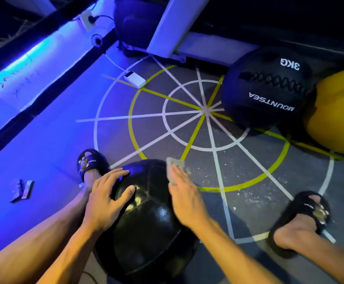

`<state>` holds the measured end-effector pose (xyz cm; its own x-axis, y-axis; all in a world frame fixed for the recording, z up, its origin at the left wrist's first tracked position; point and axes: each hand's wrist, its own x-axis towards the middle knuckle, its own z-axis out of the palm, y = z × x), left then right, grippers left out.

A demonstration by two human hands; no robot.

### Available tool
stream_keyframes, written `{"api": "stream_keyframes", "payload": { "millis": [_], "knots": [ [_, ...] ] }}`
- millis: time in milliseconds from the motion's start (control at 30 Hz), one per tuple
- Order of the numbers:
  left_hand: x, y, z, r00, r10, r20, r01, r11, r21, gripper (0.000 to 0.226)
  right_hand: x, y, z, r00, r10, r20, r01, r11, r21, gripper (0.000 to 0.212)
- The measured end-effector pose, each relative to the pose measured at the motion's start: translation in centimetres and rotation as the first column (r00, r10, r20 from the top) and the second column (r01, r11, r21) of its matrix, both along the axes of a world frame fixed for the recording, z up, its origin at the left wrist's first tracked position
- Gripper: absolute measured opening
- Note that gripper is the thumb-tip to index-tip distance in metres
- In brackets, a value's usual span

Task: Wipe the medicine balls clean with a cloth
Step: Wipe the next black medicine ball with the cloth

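Black medicine ball (146,232) under left fingers (124,175); cloth (174,167) beneath right fingers (177,179).

1. Left hand (107,193): flat, palm down, fingers spread and mostly straight, thumb out to the right; forearm comes in from bottom left.
2. Right hand (184,198): palm down, fingers straight and together, pointing up-frame, wrist roughly straight; forearm comes in from bottom right.
3. Both forearms bare, converging toward frame centre; hands apart, not touching each other.
4. Bare legs at both lower sides, knees apart, feet in black slides.
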<state>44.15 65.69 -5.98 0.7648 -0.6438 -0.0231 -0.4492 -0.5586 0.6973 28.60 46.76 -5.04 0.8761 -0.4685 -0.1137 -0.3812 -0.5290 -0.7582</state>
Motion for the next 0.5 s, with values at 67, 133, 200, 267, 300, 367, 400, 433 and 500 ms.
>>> {"api": "stream_keyframes", "payload": {
  "millis": [67, 133, 200, 267, 300, 367, 400, 433, 500],
  "knots": [
    [0.3, 0.5, -0.3, 0.999, -0.004, -0.033, 0.004, 1.000, 0.004, 0.051, -0.8, 3.0, 0.2, 0.965, 0.224, 0.139, -0.196, 0.962, -0.190, 0.059],
    [0.5, 1.1, -0.6, 0.999, -0.014, -0.053, 0.014, 1.000, -0.005, 0.052, -1.6, 2.8, -1.0, 0.938, 0.307, 0.159, -0.274, 0.940, -0.203, 0.060],
    [0.4, 1.1, -0.6, 0.998, -0.012, -0.057, 0.011, 1.000, -0.019, 0.052, -2.4, 0.7, -2.5, 0.968, 0.187, 0.169, -0.177, 0.981, -0.076, 0.059],
    [0.2, 0.9, -0.4, 0.999, -0.011, -0.039, 0.010, 1.000, -0.016, 0.051, -2.7, -1.1, -2.8, 0.997, 0.007, 0.083, -0.015, 0.996, 0.089, 0.058],
    [0.1, 0.7, -0.2, 1.000, -0.007, -0.031, 0.007, 1.000, -0.011, 0.051, -3.0, -1.4, -3.0, 0.997, -0.066, 0.035, 0.059, 0.984, 0.166, 0.055],
    [0.0, 0.7, -0.1, 1.000, -0.005, -0.025, 0.005, 1.000, -0.021, 0.051, -3.9, -1.2, -3.3, 0.984, -0.174, -0.029, 0.176, 0.944, 0.278, 0.052],
    [0.0, 0.7, -0.1, 1.000, -0.010, -0.023, 0.010, 1.000, -0.023, 0.051, -4.5, -1.0, -3.5, 0.978, -0.207, -0.041, 0.209, 0.927, 0.311, 0.054],
    [0.0, 0.8, -0.1, 1.000, -0.013, -0.023, 0.013, 1.000, -0.022, 0.052, -5.0, -0.7, -3.8, 0.971, -0.233, -0.052, 0.237, 0.909, 0.342, 0.056],
    [0.0, 0.9, -0.1, 0.999, -0.003, -0.034, 0.003, 1.000, -0.023, 0.052, -6.2, -0.4, -4.9, 0.946, -0.303, -0.113, 0.322, 0.856, 0.405, 0.055]
  ]
}}
